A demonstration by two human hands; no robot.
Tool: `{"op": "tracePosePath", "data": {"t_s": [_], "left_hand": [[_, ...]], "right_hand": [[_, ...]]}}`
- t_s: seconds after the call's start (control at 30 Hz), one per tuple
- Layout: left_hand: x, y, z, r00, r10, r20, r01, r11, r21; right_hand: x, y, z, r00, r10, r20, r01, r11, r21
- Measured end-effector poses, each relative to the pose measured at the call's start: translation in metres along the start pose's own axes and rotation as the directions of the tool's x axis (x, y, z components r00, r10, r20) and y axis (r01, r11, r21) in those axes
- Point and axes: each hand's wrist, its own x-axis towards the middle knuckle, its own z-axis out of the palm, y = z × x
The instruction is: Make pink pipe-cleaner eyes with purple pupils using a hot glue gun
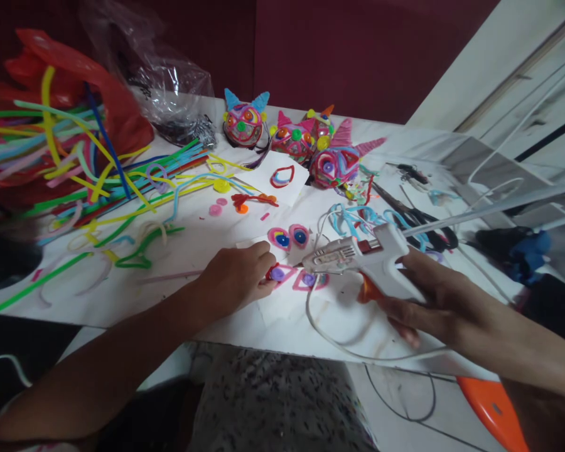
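Observation:
My right hand [428,301] grips a white hot glue gun [386,254] by its handle, near the orange trigger. The gun's nozzle points left, close to my left hand [238,276]. The left fingers are pinched at a pink-outlined eye shape with a purple button [277,274]; exactly what they grip is partly hidden. Just right of it lies a second eye shape with a purple button [309,279]. Above these, two pink-rimmed eye shapes with blue centres [283,239] lie on white paper.
Several colourful cat-like ornaments [245,125] stand at the back. Pipe cleaners [117,182] and a red bag [122,94] fill the left. Black scissors [419,220] lie at right among blue scraps. The glue gun's white cable [329,339] loops over the front edge.

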Motion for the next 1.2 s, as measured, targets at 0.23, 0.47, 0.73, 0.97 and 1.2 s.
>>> {"op": "tracePosePath", "data": {"t_s": [0.23, 0.47, 0.73, 0.97, 1.2], "left_hand": [[0.001, -0.001, -0.004, 0.999, 0.026, 0.020, -0.027, 1.000, 0.007], [0.002, 0.000, -0.006, 0.998, 0.001, 0.069, -0.002, 1.000, 0.017], [0.002, 0.001, -0.007, 0.998, -0.007, 0.062, 0.007, 1.000, -0.006], [0.004, 0.000, -0.004, 1.000, -0.010, 0.021, 0.010, 1.000, -0.009], [0.004, -0.001, -0.006, 1.000, -0.002, 0.005, 0.002, 0.999, -0.037]], "right_hand": [[-0.008, 0.000, 0.001, 1.000, 0.006, -0.029, -0.006, 1.000, -0.013], [-0.008, 0.001, 0.004, 0.998, 0.040, -0.053, -0.039, 0.999, 0.033], [-0.003, 0.002, 0.010, 1.000, 0.020, -0.012, -0.018, 0.993, 0.114], [0.000, 0.002, 0.007, 0.996, 0.086, 0.015, -0.088, 0.975, 0.205], [-0.016, 0.018, -0.002, 0.948, 0.277, -0.156, -0.201, 0.902, 0.381]]}}
